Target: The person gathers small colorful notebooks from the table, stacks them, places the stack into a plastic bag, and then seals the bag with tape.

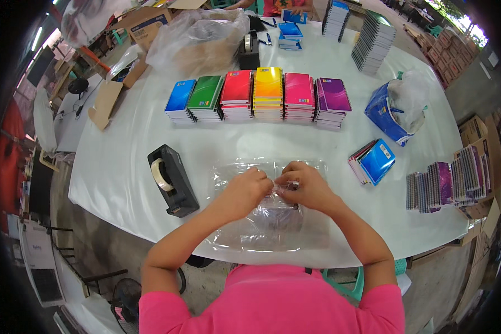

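Observation:
A clear plastic sheet or bag (234,236) lies spread on the white table in front of me. My left hand (249,192) and my right hand (306,186) meet over its middle, fingers closed and pinching the crumpled plastic. Under the plastic, between and below my hands, a dark, flat shape shows; glare and my fingers keep me from telling what it is. Left of the plastic stands a black tape dispenser (188,195) with a roll of clear tape. Beyond my hands runs a row of spiral notebook stacks: blue, green, red, yellow (268,86), pink and purple.
Loose notebooks (377,161) and a blue bag with plastic (385,114) lie to the right. Purple notebooks (442,183) stand at the right edge by a cardboard box. Farther back are another dispenser (249,55), bundled plastic (200,42), tall notebook stacks (374,42) and another person's hand.

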The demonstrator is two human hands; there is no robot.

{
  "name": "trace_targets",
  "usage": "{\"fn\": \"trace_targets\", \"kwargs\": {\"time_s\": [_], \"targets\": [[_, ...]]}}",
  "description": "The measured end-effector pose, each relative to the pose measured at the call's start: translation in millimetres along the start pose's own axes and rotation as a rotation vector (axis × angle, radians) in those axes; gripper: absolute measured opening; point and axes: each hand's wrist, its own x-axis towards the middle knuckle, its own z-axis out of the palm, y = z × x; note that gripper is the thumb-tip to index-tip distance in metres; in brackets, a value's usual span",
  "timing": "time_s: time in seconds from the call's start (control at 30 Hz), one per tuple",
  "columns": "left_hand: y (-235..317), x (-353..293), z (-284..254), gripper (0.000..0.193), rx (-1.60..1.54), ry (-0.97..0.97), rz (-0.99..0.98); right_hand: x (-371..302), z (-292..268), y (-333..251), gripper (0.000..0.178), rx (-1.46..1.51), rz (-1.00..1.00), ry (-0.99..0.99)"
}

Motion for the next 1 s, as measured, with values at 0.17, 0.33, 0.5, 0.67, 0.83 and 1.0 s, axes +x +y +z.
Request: {"fn": "trace_targets", "kwargs": {"time_s": [0.17,0.33,0.5,0.67,0.83,1.0], "targets": [[30,-25,0,0.033,0.171,-0.007,-0.038,-30,10,-33,0.029,-0.458,-0.197,-0.059],[42,-55,33,0.034,0.295,0.287,0.043,-63,34,-2,0.039,-0.570,-0.342,0.089],[5,-102,24,0.027,0.233,0.679,-0.432,-65,45,22,0.039,-0.455,-0.460,0.240],[-70,-205,37,0.021,-0.320,0.921,-1.355,-59,48,11,0.037,-0.437,-0.479,0.270],[-40,-171,12,0.029,-0.315,0.994,-1.205,-60,47,12,0.030,-0.462,-0.446,0.250],[-9,-206,43,0.020,-1.030,0.973,-1.331,-60,49,9,0.028,-0.464,-0.494,0.349]]}}
